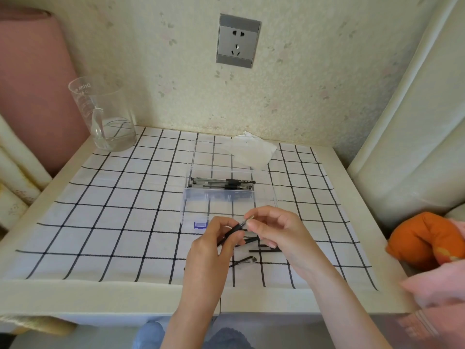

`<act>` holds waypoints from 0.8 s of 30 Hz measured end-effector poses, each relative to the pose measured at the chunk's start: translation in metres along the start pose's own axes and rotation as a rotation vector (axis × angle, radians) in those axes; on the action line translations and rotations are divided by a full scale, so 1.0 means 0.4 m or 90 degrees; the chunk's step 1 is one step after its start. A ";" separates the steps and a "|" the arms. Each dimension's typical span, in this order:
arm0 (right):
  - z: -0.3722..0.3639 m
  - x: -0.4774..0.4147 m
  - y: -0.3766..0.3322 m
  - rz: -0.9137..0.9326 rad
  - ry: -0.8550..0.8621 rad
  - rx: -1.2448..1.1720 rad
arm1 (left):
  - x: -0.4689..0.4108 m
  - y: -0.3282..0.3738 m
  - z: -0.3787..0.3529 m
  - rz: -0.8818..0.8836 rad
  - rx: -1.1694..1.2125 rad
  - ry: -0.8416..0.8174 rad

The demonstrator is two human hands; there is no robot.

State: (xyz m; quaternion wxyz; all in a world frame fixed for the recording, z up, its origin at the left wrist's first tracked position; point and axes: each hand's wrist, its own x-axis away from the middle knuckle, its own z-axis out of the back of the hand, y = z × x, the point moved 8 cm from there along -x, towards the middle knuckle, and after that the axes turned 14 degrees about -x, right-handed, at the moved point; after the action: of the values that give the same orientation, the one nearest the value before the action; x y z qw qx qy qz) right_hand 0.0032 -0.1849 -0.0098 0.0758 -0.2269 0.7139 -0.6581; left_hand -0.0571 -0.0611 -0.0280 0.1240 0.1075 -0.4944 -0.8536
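Now left hand [213, 239] grips slim black pen [235, 229]; right hand [275, 231] pinches tip [249, 218].

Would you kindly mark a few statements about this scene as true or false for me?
1. Both hands hold one pen above the cloth. True: the left hand grips the pen and the right hand pinches its tip, over the cloth.
2. The clear box holds nothing. False: several pens lie in the box.
3. The glass stands left of the box. True: the glass is far to its left.
4. A plug sits in the socket. False: nothing is plugged into the socket.
5. The tissue lies in front of the box. False: the tissue lies behind it.
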 end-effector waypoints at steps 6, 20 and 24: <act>-0.012 -0.004 0.005 0.011 0.013 0.026 | 0.000 0.002 -0.001 -0.006 0.003 0.000; -0.012 -0.007 0.050 -0.033 0.080 -0.093 | 0.000 0.006 -0.001 -0.005 0.011 0.004; -0.019 -0.005 0.058 -0.018 0.060 -0.147 | 0.000 0.008 0.006 -0.011 0.013 0.013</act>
State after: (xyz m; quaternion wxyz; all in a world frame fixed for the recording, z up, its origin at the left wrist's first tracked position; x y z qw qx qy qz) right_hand -0.0031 -0.1764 -0.0317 0.0058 -0.2130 0.7843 -0.5827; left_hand -0.0575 -0.0605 -0.0240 0.1205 0.1217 -0.5009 -0.8484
